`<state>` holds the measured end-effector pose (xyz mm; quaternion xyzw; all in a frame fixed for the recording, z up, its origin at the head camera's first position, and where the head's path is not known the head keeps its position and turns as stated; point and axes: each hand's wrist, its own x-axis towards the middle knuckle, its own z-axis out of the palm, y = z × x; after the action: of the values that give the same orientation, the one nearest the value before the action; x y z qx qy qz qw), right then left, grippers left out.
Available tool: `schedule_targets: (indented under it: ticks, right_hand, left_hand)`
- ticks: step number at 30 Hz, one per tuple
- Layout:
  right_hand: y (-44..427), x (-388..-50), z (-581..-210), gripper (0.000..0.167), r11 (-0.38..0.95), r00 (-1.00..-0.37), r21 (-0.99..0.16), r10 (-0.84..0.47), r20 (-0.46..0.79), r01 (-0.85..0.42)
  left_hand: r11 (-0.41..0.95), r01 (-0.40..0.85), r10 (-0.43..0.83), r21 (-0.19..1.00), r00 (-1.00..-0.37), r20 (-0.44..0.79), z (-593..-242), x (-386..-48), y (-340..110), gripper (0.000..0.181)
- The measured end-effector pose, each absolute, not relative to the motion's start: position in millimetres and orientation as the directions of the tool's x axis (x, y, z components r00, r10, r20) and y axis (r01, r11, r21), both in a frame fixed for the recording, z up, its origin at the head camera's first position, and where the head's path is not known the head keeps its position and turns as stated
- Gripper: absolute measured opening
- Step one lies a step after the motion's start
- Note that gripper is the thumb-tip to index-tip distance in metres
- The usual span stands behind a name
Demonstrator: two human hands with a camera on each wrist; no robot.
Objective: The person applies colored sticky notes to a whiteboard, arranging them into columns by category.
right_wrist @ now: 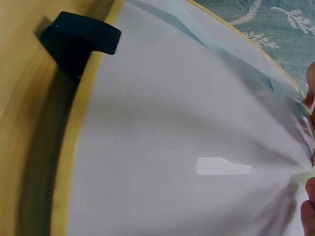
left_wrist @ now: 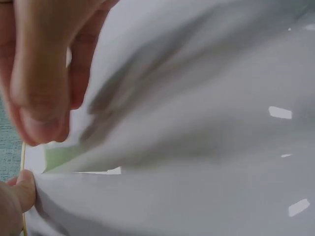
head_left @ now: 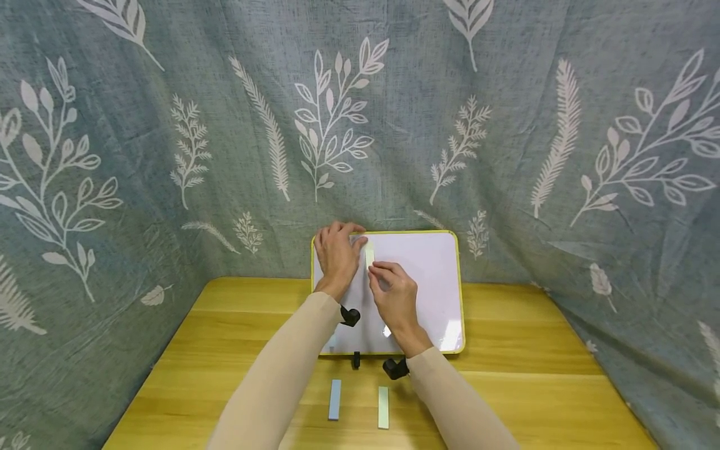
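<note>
long beige slvs [head_left: 281, 369], blk wrist cams [head_left: 351, 317]

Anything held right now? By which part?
Yes: the pale green strip on the whiteboard, its lower end pinched by the right hand. The left hand is at the whiteboard's top edge; whether it grips there can't be told.

Wooden table [head_left: 253, 350], yellow-edged whiteboard [head_left: 433, 275] on it, blue strip [head_left: 334, 400] and pale green strip [head_left: 384, 407] lying in front.
</note>
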<state>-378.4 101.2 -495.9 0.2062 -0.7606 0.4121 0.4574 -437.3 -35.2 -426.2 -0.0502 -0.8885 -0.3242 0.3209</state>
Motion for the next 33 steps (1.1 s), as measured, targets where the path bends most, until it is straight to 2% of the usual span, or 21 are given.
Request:
schedule_targets:
  ticks: [5, 9, 16, 23, 33]
  right_hand:
    - [102.0, -377.7, -500.8, 0.011, 0.585, -0.483, -0.423, 0.060, 0.874, -0.692]
    - [105.2, -373.6, -503.3, 0.010, 0.590, -0.493, -0.424, 0.051, 0.868, -0.687]
    - [109.6, -364.5, -502.3, 0.011, 0.590, -0.514, -0.427, 0.023, 0.857, -0.685]
    - [118.7, -359.0, -501.3, 0.012, 0.579, -0.489, -0.384, -0.029, 0.872, -0.719]
    - [129.4, -334.3, -504.6, 0.015, 0.577, -0.503, -0.355, -0.113, 0.857, -0.735]
  left_hand:
    - [0.767, 0.343, -0.057, 0.542, -0.805, 0.591, -424.6, -430.3, -42.9, 0.024]
    - [0.773, 0.385, -0.001, 0.504, -0.794, 0.608, -427.5, -423.7, -47.7, 0.028]
    - [0.801, 0.446, 0.076, 0.400, -0.738, 0.671, -431.4, -408.5, -58.3, 0.034]
    - [0.769, 0.530, 0.153, 0.359, -0.696, 0.701, -431.7, -388.4, -64.9, 0.033]
    - [0.711, 0.638, 0.278, 0.297, -0.643, 0.714, -447.1, -346.4, -73.2, 0.027]
